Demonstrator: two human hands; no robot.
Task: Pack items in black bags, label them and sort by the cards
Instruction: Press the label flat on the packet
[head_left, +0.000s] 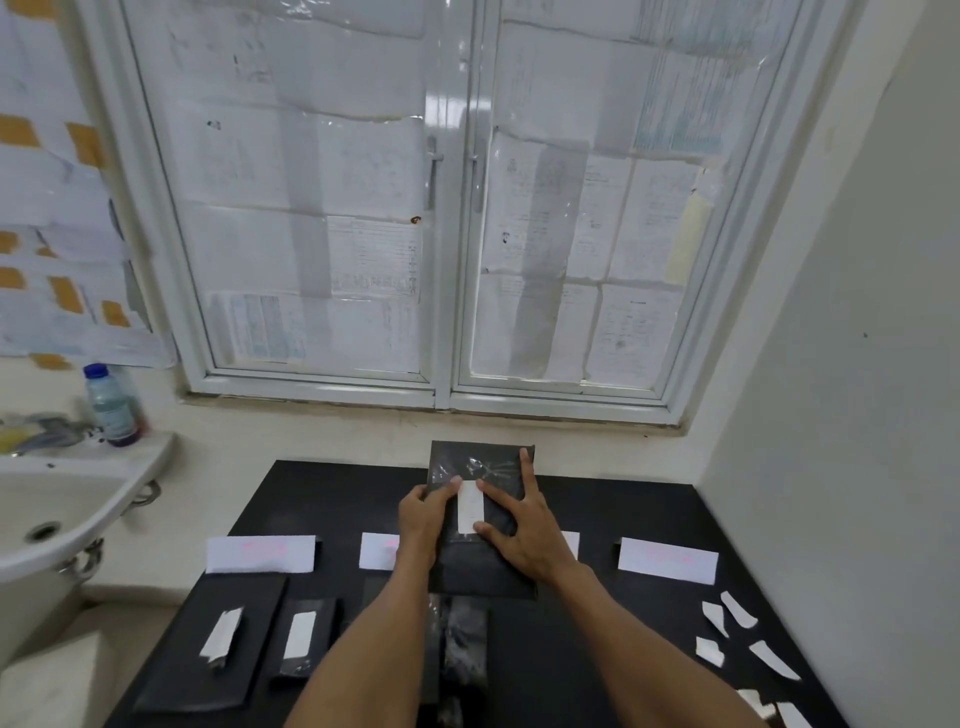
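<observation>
Window (311, 208): double-leaf, white frame, panes covered with paper sheets, on the wall behind the worktop's far edge.
Worktop (597, 649): black, and carries the bags, cards and paper scraps.
Sink (67, 499): white, off the worktop's left edge.
Held black bag (483, 566): lifted over the middle of the worktop, with its top reaching past the far edge in this view. It hides part of the row of cards.
Large black bag (176, 675): lies flat at the near left corner with a crumpled white strip on it.
Small black bag (322, 613): just to the right of the large one, with a straight white strip on it.
Wrapped dark item (462, 639): in clear film, near the near edge, between the forearms.
Cards: a white row across the middle of the worktop with faint pink writing. These are the left card (260, 553), the middle card (378, 551) partly behind the left wrist, and the right card (667, 560).
Left hand (423, 519): grasps the held bag's left edge, thumb on the front beside the label.
Right hand (524, 530): spread flat on the bag's front, with the forefinger and thumb pressing along the label's right edge.
Bottle (111, 405): blue cap, stands on the sink's back rim.
Label (471, 506): white, upright on the held bag's front between the two hands.
Paper scraps (737, 610): white, scattered along the right edge towards the near right corner.
</observation>
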